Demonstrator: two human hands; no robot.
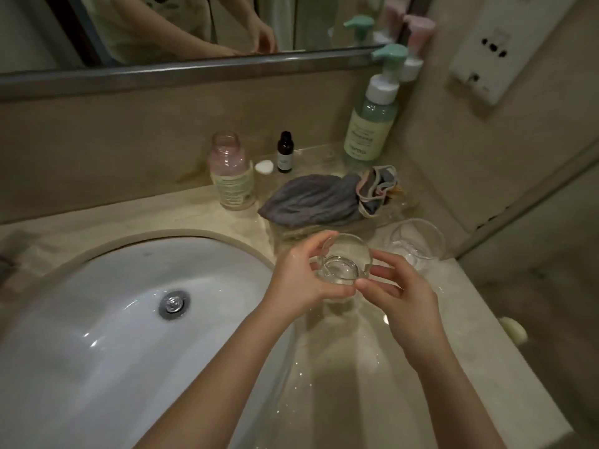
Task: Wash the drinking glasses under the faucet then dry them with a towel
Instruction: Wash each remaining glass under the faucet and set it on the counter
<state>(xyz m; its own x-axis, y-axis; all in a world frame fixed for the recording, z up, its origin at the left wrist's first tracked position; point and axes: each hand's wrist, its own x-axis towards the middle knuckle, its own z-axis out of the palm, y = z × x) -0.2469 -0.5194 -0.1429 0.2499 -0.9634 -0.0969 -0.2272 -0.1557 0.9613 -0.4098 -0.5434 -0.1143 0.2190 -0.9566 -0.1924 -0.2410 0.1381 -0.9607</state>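
Left hand (299, 280) and right hand (400, 294): both clamped on one clear glass (343, 264), held over the counter (356, 367) just right of the sink (97, 319). Second glass (418, 244): upright near the counter's right edge. Grey towel (311, 202): bunched behind them, toward the back edge

Clear glass tumbler (343, 264); matt grey cloth towel (311, 202); glossy sink (97, 319).

A pump bottle (371, 124), a small dark bottle (284, 152) and an open pink-tinted bottle (230, 173) stand along the bench (129, 209) backsplash; a mirror (162, 27) hangs above.
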